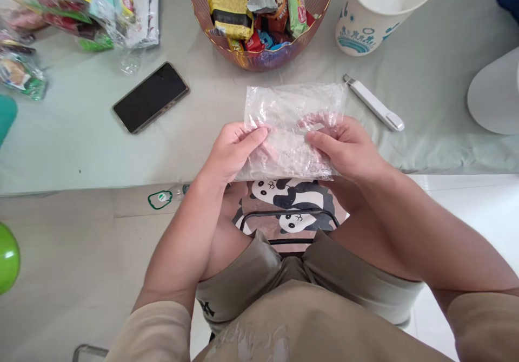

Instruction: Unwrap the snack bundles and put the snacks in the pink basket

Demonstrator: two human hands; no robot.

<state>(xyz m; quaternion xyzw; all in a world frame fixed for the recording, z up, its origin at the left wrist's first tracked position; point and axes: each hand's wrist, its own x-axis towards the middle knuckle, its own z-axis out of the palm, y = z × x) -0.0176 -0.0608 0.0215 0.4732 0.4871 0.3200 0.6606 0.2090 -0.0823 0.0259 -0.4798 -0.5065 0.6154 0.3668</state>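
A clear plastic bag (294, 102), wrinkled and see-through, is stretched between my two hands at the table's near edge. My left hand (237, 145) pinches its left side, thumb on top and fingers beneath. My right hand (348, 143) grips the right side the same way, its fingers showing through the plastic. No contents can be made out in the bag. Just to the right of it lies a white utility knife (375, 102). A black phone (151, 98) rests on the table to the left.
Behind the bag stands a pinkish glass bowl (263, 61) of wrapped snacks. A white paper cup (360, 32) is right of it, lined with something white. Packaged snacks (81, 10) are heaped at the far left. A white rounded object (497, 94) sits at the right edge.
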